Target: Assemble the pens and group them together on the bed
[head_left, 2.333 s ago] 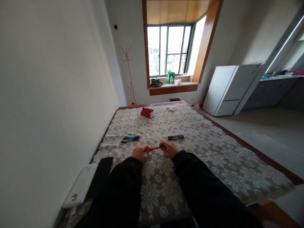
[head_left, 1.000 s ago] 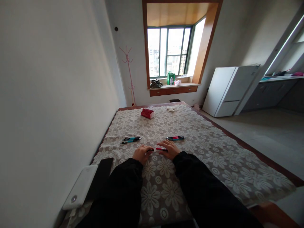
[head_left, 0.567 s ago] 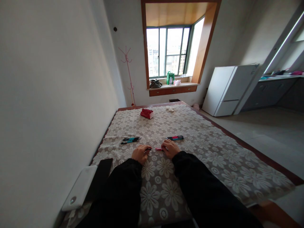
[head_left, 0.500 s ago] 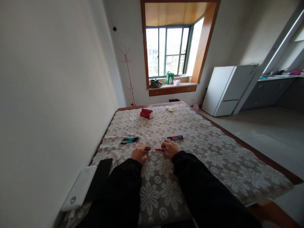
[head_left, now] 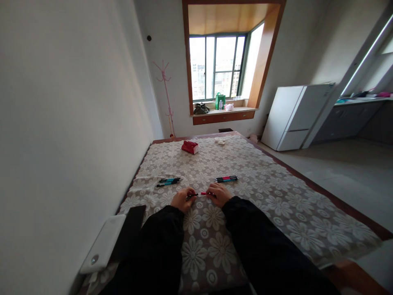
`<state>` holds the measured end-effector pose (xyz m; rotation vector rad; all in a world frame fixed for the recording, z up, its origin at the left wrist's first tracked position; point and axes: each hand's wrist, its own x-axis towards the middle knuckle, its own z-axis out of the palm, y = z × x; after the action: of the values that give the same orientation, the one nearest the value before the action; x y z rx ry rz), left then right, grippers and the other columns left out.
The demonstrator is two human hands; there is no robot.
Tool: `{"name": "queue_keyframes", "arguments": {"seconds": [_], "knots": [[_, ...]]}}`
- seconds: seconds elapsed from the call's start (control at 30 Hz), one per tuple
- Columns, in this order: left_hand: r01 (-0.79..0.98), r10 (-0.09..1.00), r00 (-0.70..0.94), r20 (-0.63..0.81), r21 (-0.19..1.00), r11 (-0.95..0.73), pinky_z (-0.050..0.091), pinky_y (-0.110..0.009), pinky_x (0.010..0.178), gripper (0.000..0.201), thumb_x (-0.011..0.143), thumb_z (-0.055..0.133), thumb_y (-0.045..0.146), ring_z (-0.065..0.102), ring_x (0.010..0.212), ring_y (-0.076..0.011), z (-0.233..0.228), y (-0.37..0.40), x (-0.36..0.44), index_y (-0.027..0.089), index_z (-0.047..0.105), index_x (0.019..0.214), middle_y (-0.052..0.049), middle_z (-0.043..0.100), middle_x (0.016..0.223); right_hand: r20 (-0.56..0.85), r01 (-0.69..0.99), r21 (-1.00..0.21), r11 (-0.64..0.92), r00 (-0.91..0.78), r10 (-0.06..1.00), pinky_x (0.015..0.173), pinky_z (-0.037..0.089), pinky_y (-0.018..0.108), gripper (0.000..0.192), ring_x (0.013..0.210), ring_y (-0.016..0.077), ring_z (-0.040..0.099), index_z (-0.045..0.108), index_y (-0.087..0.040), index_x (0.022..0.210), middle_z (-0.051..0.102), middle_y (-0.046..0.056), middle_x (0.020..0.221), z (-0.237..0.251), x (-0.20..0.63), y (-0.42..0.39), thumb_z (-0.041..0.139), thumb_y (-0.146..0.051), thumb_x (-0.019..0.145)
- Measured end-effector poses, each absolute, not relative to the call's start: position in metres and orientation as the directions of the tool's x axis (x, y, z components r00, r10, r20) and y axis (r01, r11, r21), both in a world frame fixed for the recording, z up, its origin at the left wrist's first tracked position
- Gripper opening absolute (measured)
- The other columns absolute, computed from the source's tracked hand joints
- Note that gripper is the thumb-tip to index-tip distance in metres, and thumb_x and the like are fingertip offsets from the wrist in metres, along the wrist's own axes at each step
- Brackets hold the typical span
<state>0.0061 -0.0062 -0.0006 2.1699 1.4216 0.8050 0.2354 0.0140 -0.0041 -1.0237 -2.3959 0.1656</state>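
While both black sleeves stretch out over the lace, the left hand (head_left: pixel 183 199) pinches the dark end of a slim red pen (head_left: pixel 199 194) and the right hand (head_left: pixel 218 194) pinches its red end, fingers curled tight; the pen spans the gap just above the floral lace cloth (head_left: pixel 276 196). It looks like one pen, though it is too small to be sure. Beyond, teal pens (head_left: pixel 168 181) lie left, pink-and-black pens (head_left: pixel 226 178) right, a red pouch (head_left: pixel 190 146) farther off.
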Motion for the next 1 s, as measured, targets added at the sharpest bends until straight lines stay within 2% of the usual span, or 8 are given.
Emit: {"name": "queue_keyframes", "arguments": {"seconds": [0.27,0.57,0.77,0.87,1.0], "knots": [[0.715,0.938,0.279,0.208,0.607,-0.347,0.046,-0.025,0.079,0.02,0.074,0.063,0.018,0.061,0.083,-0.0141,0.0039,-0.0088,0.0064,0.024,0.062,0.093,0.0,0.066,0.089,0.405,0.634,-0.315,0.707,-0.584,0.704,0.078,0.04,0.03,0.006,0.086,0.0182,0.053,0.066,-0.02,0.082,0.062,0.004,0.084,-0.0049,0.2356,0.0148,0.059,-0.02,0.083],[0.788,0.965,0.112,0.239,0.57,-0.233,0.045,-0.025,0.073,0.013,0.078,0.062,0.022,0.062,0.08,-0.0147,0.0066,-0.0076,0.0035,0.022,0.062,0.09,-0.001,0.067,0.086,0.373,0.711,-0.22,0.668,-0.571,0.731,0.077,0.039,0.031,0.008,0.087,0.0195,0.052,0.064,-0.02,0.079,0.06,0.005,0.083,0.0024,0.2396,0.012,0.057,-0.017,0.079],[0.753,0.942,0.238,0.238,0.567,-0.334,0.045,-0.026,0.078,0.018,0.074,0.066,0.023,0.061,0.09,-0.0167,0.0072,-0.0078,0.0046,0.024,0.063,0.092,0.0,0.069,0.088,0.368,0.666,-0.218,0.714,-0.621,0.692,0.077,0.039,0.03,0.007,0.086,0.0186,0.052,0.066,-0.022,0.082,0.061,0.003,0.084,0.0019,0.2373,0.0111,0.061,-0.027,0.082],[0.758,0.948,0.221,0.23,0.571,-0.315,0.045,-0.026,0.079,0.016,0.077,0.063,0.024,0.061,0.091,-0.017,0.0091,-0.0084,0.0051,0.024,0.063,0.092,-0.001,0.069,0.089,0.398,0.674,-0.251,0.695,-0.583,0.709,0.079,0.039,0.03,0.011,0.086,0.0184,0.052,0.066,-0.022,0.085,0.061,0.004,0.085,0.0,0.2375,0.0127,0.059,-0.03,0.085],[0.776,0.96,0.155,0.234,0.573,-0.265,0.045,-0.027,0.079,0.013,0.083,0.055,0.026,0.061,0.088,-0.017,0.0057,-0.0054,0.0021,0.022,0.063,0.093,-0.003,0.068,0.091,0.418,0.738,-0.279,0.615,-0.483,0.769,0.081,0.04,0.031,0.009,0.09,0.0194,0.052,0.065,-0.022,0.09,0.062,0.005,0.089,-0.0055,0.2393,0.0162,0.058,-0.024,0.085]]}}
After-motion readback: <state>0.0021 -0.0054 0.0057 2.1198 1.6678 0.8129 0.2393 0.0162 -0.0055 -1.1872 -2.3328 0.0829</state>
